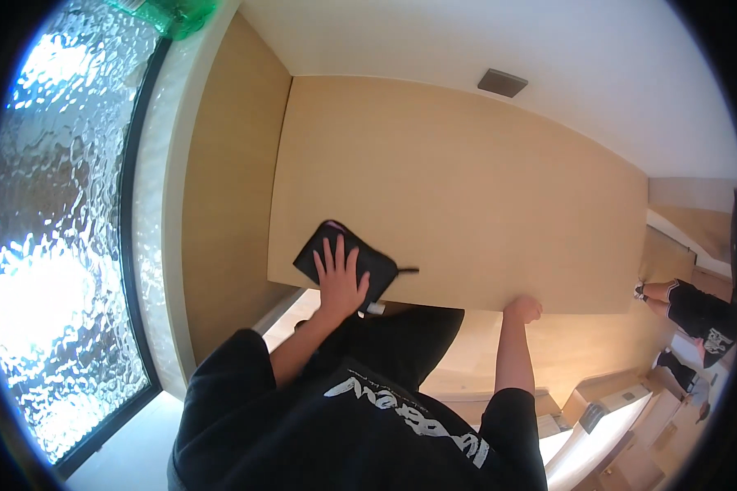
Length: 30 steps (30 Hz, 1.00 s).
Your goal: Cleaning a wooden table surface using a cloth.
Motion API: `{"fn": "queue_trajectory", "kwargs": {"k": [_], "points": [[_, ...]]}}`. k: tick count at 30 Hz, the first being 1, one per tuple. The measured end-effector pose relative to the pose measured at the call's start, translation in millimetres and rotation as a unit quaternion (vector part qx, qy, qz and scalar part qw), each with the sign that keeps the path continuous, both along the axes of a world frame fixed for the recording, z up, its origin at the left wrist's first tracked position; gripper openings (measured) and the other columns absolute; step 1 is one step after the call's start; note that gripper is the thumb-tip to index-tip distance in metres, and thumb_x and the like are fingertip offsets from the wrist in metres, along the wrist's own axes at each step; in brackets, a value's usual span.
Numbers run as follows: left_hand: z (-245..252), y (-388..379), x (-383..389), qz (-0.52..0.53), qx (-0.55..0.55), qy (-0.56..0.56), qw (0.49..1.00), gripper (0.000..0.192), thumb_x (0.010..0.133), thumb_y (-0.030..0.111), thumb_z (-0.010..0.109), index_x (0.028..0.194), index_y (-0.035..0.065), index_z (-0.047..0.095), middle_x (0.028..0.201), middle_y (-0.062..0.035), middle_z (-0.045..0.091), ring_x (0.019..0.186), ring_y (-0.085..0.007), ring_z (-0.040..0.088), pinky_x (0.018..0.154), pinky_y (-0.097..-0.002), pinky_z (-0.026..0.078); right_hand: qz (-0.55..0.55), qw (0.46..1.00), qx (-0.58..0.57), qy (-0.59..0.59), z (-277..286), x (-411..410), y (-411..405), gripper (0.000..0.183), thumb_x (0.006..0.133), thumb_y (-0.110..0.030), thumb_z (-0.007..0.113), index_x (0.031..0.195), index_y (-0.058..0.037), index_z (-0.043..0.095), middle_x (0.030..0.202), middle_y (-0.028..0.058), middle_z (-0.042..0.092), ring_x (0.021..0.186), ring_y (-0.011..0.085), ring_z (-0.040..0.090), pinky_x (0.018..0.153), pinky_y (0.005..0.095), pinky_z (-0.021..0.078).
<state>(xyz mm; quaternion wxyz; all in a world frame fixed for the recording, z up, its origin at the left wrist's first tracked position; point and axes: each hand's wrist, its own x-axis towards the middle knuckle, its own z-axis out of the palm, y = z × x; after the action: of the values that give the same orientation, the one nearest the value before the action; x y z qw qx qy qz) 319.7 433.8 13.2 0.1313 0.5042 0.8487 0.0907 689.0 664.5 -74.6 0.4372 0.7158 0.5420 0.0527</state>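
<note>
A black zippered case (378, 261) lies at a slant near the front edge of the light wood desk (454, 184). Its pull strap points right, and a small white tag shows at its lower corner. My left hand (342, 276) rests palm down across the case with the fingers spread, touching it without gripping round it. Farther right, my right hand (524, 309) sits curled into a fist at the desk's front edge. Nothing shows in that fist, though its inner side is hidden.
A wood side panel (233, 184) and a textured-glass window (67, 215) bound the left. Above them is a green plastic bottle (181, 15). A dark rectangular plate (502, 83) is on the white wall (405, 37). Other people, one in black clothing (703, 310), appear at far right.
</note>
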Motion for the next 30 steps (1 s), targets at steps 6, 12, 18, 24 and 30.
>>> {"fn": "queue_trajectory", "kwargs": {"k": [6,12,18,24,30], "points": [[-20,43,1,-0.021,0.046,0.034,0.998,0.075,0.081,0.041,0.063,0.142,0.0066,0.038,0.155,-0.0228,0.020,0.141,-0.0493,0.014,0.107,-0.0714,0.012,-0.016,0.999,0.033,0.036,-24,53,-1,0.023,0.086,-0.023,0.065,0.101,-0.0056,0.066,0.102,0.0109,0.065,0.095,0.0223,0.064,0.065,0.0289,0.0493],[-36,153,-64,0.087,0.072,0.102,0.988,0.070,0.085,0.043,0.058,0.142,0.0079,0.038,0.156,-0.0203,0.018,0.143,-0.0469,0.011,0.108,-0.0704,0.010,-0.027,0.999,0.006,0.016,-4,2,-1,0.021,0.088,-0.023,0.064,0.102,-0.0073,0.065,0.093,0.0079,0.066,0.086,0.0207,0.065,0.063,0.0283,0.0473],[-46,255,-131,0.133,0.108,0.124,0.977,0.068,0.088,0.046,0.052,0.142,0.0074,0.038,0.154,-0.0226,0.023,0.142,-0.0475,0.013,0.109,-0.0699,0.010,-0.070,0.991,0.087,0.078,-57,58,-6,0.022,0.087,-0.024,0.064,0.099,-0.0055,0.065,0.092,0.0095,0.067,0.085,0.0196,0.066,0.060,0.0269,0.0494],[-42,277,-161,0.145,0.082,0.133,0.977,0.066,0.092,0.045,0.048,0.145,0.0086,0.033,0.156,-0.0198,0.020,0.143,-0.0459,0.011,0.110,-0.0689,0.008,-0.024,0.998,0.022,0.059,-48,34,-4,0.024,0.084,-0.027,0.066,0.096,-0.0057,0.068,0.094,0.0096,0.067,0.090,0.0205,0.066,0.063,0.0285,0.0502],[-47,228,-103,0.080,0.103,0.120,0.984,0.068,0.090,0.045,0.050,0.145,0.0081,0.035,0.155,-0.0202,0.020,0.143,-0.0453,0.012,0.109,-0.0696,0.010,0.073,0.997,-0.037,-0.012,-8,21,1,0.025,0.081,-0.029,0.068,0.098,-0.0114,0.071,0.100,0.0074,0.067,0.095,0.0228,0.063,0.068,0.0342,0.0490]]}}
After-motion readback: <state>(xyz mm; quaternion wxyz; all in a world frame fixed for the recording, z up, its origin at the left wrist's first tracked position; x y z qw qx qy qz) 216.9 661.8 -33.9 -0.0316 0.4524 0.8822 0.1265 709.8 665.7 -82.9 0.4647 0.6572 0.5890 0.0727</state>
